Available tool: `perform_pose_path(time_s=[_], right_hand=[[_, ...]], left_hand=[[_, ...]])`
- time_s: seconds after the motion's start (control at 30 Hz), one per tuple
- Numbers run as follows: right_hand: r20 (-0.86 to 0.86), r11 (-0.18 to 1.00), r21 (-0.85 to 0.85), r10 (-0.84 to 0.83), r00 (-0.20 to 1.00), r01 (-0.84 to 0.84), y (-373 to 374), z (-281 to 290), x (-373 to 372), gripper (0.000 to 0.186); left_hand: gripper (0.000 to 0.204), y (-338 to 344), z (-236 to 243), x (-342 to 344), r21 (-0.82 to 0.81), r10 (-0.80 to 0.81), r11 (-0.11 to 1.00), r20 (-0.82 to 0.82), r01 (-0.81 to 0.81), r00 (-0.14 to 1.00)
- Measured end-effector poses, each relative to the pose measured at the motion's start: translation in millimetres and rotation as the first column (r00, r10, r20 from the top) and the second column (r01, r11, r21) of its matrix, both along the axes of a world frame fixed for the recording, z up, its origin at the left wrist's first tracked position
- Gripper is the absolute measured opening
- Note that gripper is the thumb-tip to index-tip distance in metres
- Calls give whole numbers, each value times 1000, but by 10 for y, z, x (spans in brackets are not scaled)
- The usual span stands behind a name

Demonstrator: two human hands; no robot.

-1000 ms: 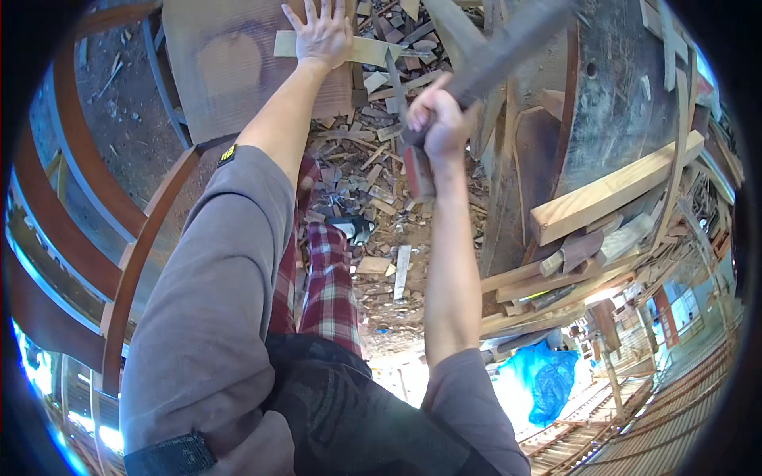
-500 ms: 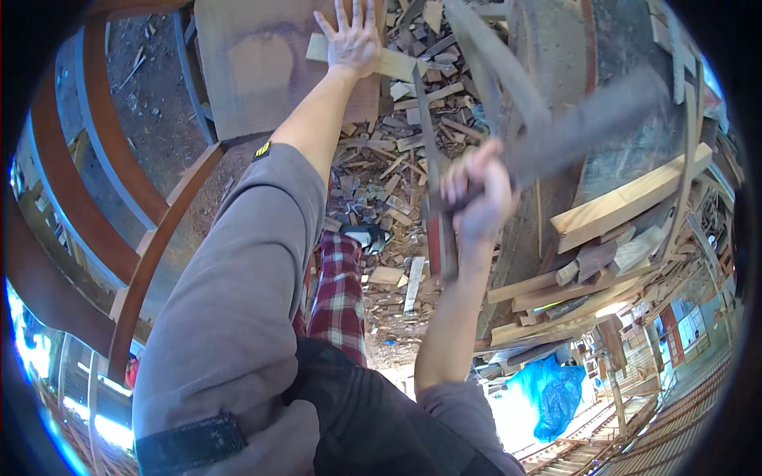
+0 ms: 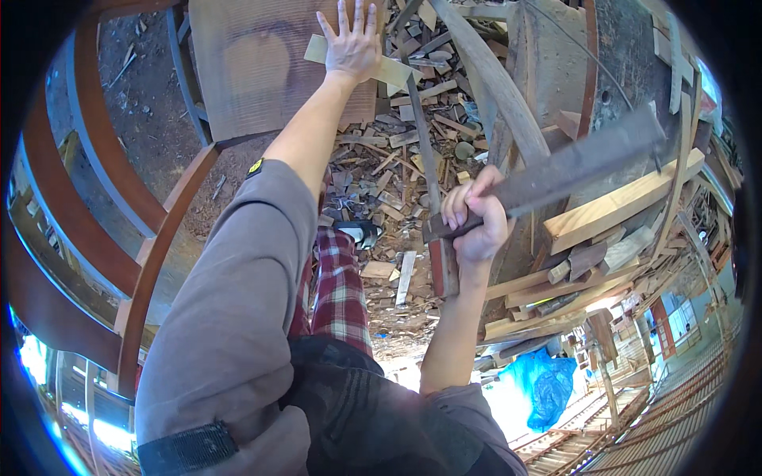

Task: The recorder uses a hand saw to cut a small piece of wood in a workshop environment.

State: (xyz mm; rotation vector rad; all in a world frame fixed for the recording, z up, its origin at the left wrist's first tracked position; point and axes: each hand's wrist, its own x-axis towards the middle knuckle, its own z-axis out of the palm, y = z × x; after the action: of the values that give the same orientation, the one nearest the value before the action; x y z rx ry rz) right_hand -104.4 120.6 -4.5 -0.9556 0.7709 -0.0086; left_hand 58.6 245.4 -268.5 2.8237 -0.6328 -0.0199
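Note:
My left hand (image 3: 352,54) lies flat with its fingers spread. It presses a short pale wooden slat (image 3: 397,74) against a brown board (image 3: 238,103) at the top of the view. My right hand (image 3: 480,218) is closed around the dark wooden end bar of a frame saw (image 3: 571,170). The narrow saw blade (image 3: 424,147) runs up from beside this hand to the slat's right end, where the two meet. A reddish-brown block (image 3: 442,268) sits at the blade's near end, below my fingers. The cut itself is too small to make out.
Offcuts (image 3: 397,170) litter the ground between my arms. At right lie stacked timbers, with a thick pale beam (image 3: 623,202) on top. Curved brown wooden slats (image 3: 119,135) form a frame at left. A blue plastic sheet (image 3: 544,389) hangs at lower right. My shoe (image 3: 361,232) stands among the scraps.
My right hand and the saw's end bar have come a little nearer to me, and their blur has gone. My left hand stays spread on the slat.

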Motion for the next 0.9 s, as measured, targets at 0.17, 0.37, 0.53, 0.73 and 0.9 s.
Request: perform_pose_path(time_s=[0.17,0.37,0.53,0.73,0.9], right_hand=[[-76,987,-38,154,985,-157,-353,54,222,5],[8,993,63,100,995,-100,-505,58,279,5],[-89,966,-98,230,969,-239,-306,166,445,6],[-209,944,-158,255,944,-290,-165,146,194,10],[-83,958,5,287,954,-287,-210,-64,-207,14]], left_hand=[[67,50,-61,-11,-83,-14,997,-64,8,998],[68,332,-249,-16,-156,5,988,8,-4,1000],[68,339,-225,-88,-60,69,996,-29,-71,997],[66,356,-230,-102,-24,109,994,-41,-110,993],[66,176,271,-72,-1,77,997,-156,-78,985]])
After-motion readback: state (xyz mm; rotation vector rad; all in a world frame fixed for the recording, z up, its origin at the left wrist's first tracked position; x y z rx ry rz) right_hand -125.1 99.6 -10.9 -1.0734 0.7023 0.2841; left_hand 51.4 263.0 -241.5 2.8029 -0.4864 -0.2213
